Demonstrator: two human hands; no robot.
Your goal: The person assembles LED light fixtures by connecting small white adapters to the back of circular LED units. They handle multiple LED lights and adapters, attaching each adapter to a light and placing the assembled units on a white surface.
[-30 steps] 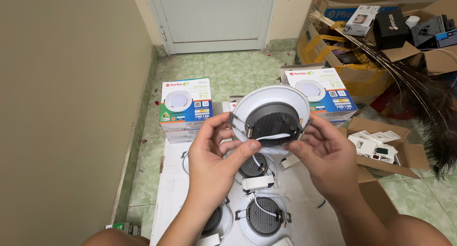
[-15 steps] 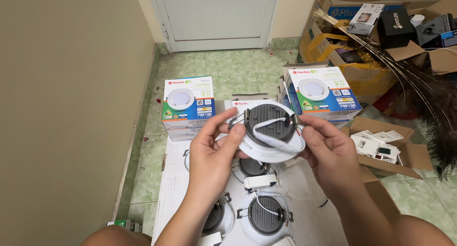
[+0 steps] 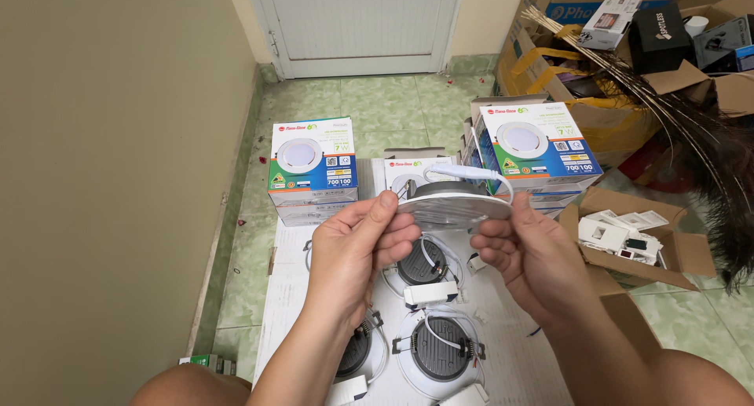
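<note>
Both hands are up in the middle of the view holding a round white downlight (image 3: 454,206), tipped nearly flat so you mostly see its rim edge-on, dark back housing facing up. The left hand (image 3: 357,249) pinches the left edge of the rim, thumb on top and fingers curled underneath; the right hand (image 3: 530,253) grasps the right edge the same way, fingers bent under the rim. A thin white wire with a small connector (image 3: 463,172) loops over the top of the light toward the far side. Below the hands, on a white sheet (image 3: 287,296) spread over the green tiled floor (image 3: 377,104), lie more downlights face down: one (image 3: 422,261) just under the held light, one (image 3: 436,357) nearer, and one (image 3: 357,351) partly hidden behind the left forearm. A small white driver box (image 3: 428,294) sits between the two middle ones. Further away stand two printed retail boxes showing a downlight, one on the left (image 3: 312,170) and one on the right (image 3: 538,145), with a smaller box (image 3: 408,174) between them just behind the held light. On the right, an open cardboard box (image 3: 628,237) holds white parts, and a broom of dry straw (image 3: 699,139) leans across a pile of cartons (image 3: 620,37). A white door (image 3: 357,21) closes off the far end.
</note>
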